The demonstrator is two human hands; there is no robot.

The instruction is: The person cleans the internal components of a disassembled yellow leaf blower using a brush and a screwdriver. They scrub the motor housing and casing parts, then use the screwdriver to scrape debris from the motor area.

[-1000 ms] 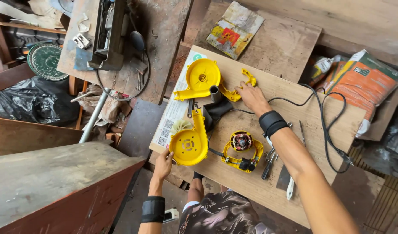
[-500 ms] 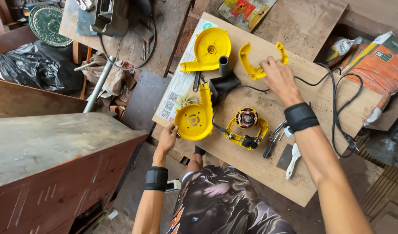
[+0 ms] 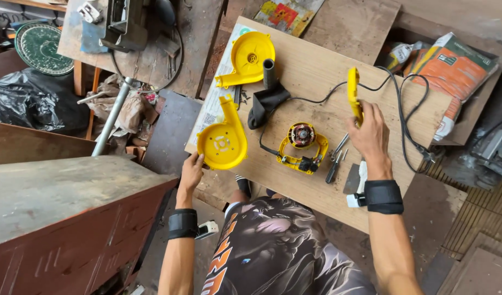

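A wooden board [image 3: 316, 65] carries the parts of a taken-apart yellow blower. My left hand [image 3: 192, 170] grips the lower edge of a yellow housing half [image 3: 222, 143] at the board's near left corner. My right hand [image 3: 369, 129] holds a narrow yellow handle piece [image 3: 353, 93] lifted on edge above the board. Between the hands lies the motor in its yellow cradle [image 3: 302, 145], with a black cord [image 3: 409, 109] looping off to the right. A second yellow housing half [image 3: 247, 59] and a black nozzle [image 3: 268, 93] lie farther back.
Pliers [image 3: 335, 161] and a white-handled tool [image 3: 359, 184] lie by my right wrist. An orange sack [image 3: 457, 61] stands at the right, a rusty metal cabinet [image 3: 60, 207] at the left, and a grey machine [image 3: 125, 24] and a green disc [image 3: 40, 48] on the far bench.
My right hand has lifted the yellow handle piece off the board and drawn it nearer, turning it on edge. The left hand stays on the housing half. The view has shifted.
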